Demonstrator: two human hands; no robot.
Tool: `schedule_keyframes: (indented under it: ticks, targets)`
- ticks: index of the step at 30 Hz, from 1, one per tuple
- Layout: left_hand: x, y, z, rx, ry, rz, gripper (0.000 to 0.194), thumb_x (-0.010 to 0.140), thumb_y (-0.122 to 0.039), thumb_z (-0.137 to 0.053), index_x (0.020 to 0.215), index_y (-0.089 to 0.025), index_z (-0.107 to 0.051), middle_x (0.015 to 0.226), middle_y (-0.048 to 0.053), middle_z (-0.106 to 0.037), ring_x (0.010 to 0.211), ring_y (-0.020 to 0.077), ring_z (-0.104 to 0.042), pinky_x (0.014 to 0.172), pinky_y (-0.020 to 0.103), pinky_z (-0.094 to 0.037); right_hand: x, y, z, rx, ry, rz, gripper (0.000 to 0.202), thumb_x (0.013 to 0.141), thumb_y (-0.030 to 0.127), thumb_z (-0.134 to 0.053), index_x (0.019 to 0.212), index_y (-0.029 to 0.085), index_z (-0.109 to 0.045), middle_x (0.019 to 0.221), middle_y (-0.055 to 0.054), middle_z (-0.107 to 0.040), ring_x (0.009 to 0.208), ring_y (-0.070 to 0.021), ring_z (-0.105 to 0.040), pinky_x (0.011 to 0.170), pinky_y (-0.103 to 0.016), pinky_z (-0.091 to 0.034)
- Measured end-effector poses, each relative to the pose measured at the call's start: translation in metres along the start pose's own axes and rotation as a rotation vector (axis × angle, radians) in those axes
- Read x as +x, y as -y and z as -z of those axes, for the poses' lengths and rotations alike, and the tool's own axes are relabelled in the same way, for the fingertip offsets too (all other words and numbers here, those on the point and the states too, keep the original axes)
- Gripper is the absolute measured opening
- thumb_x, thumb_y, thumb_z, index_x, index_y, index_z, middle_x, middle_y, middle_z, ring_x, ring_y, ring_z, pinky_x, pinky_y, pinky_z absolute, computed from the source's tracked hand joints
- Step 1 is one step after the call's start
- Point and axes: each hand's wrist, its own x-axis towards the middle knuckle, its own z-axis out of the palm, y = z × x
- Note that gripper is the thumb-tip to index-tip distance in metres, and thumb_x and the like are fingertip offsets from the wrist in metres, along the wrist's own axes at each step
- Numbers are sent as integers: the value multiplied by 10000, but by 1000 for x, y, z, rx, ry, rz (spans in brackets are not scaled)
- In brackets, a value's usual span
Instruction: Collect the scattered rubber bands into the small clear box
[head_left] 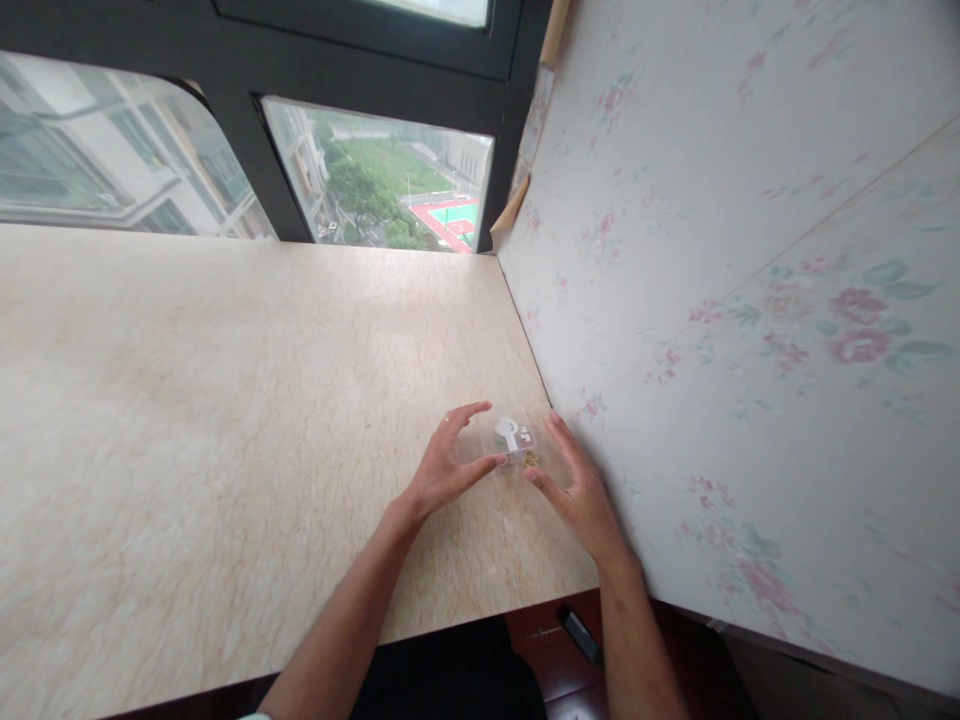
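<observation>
A small clear plastic box (489, 440) rests on the marble-patterned sill near the wall. Inside it, or on it, I see a white round-headed piece with a stem (508, 430), some small white bits (526, 435) and a gold-coloured looped item (532, 459); their exact kinds are too small to tell. My left hand (452, 455) is at the box's left side, thumb and fingers spread, the thumb tip close to its front edge. My right hand (576, 487) curves around the right side, fingers apart, nothing in its grasp.
The pale marble-patterned sill (225, 430) stretches left to a dark-framed window (390, 180). A wall with floral paper (712, 300) rises close beside my right hand. Wallpaper peels at the corner (511, 210). Below the front edge, a dark object (579, 632) lies on a reddish-brown surface.
</observation>
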Motion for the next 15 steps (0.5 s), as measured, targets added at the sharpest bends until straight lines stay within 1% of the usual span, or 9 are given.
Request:
schedule_keyframes:
  ticks: [2, 5, 10, 15]
  targets:
    - [-1, -1, -3, 26, 75, -4, 591, 761, -391, -711, 1287, -274, -469, 1332, 83, -516, 1236, 251, -470, 1022, 466, -393, -5, 1, 2, 54, -10, -30, 725, 856, 481, -592, 1477, 307, -261, 1523, -49, -302, 1390, -253, -279, 1128, -513, -248]
    - [-2, 1, -7, 61, 150, -20, 620, 763, -398, -708, 1311, -283, -441, 1355, 79, -494, 1272, 250, -434, 1065, 475, -349, -8, 2, 0, 94, 13, -61, 694, 874, 465, -571, 1476, 307, -264, 1521, -40, -309, 1391, -244, -279, 1128, -503, -253]
    - [-3, 7, -16, 97, 196, -13, 655, 758, -379, -714, 1332, -273, -415, 1371, 85, -479, 1285, 252, -422, 1070, 468, -345, -9, -3, -5, 79, 42, -101, 583, 917, 440, -500, 1455, 295, -329, 1484, -49, -379, 1362, -254, -340, 1113, -516, -280]
    - [-2, 9, -21, 115, 194, 22, 660, 746, -329, -728, 1328, -263, -424, 1353, 83, -505, 1263, 247, -447, 1066, 461, -350, -9, -9, -9, 92, 33, -106, 588, 916, 436, -505, 1457, 294, -325, 1485, -45, -378, 1359, -242, -346, 1117, -489, -283]
